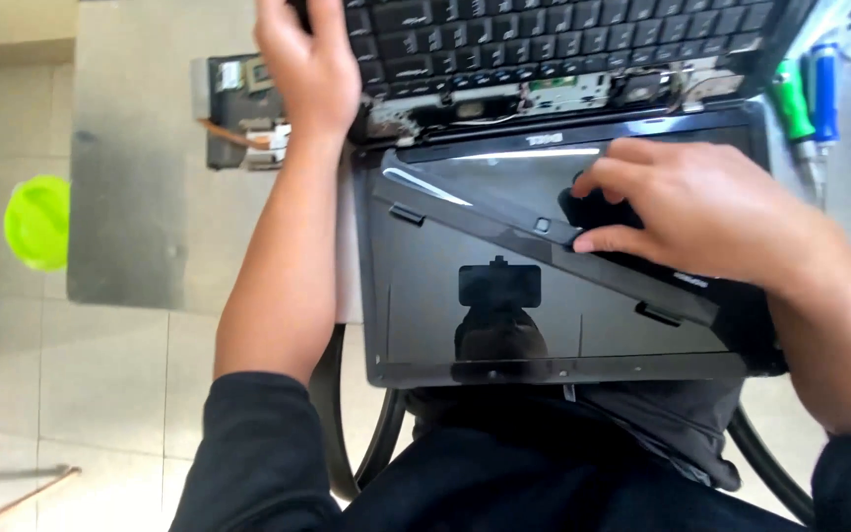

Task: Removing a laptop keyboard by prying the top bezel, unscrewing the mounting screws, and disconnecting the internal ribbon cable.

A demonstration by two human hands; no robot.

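Head view: right hand (701,212) pinched on black trim strip (504,232) across laptop screen (504,325), left hand (309,64) flat on keyboard (544,39).

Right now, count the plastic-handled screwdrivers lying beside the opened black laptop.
2, both right of the laptop's keyboard: a green-handled screwdriver and a blue-handled screwdriver side by side. More tools may lie beyond the frame edge.

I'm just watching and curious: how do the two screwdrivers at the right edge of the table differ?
The green-handled screwdriver lies nearer the open black laptop; the blue-handled screwdriver lies beyond it, farther right. The green handle starts lower in the picture, while the blue one reaches higher up. Both lie flat side by side, roughly parallel, with metal shafts pointing toward the person, and neither the left hand nor the right hand touches them.
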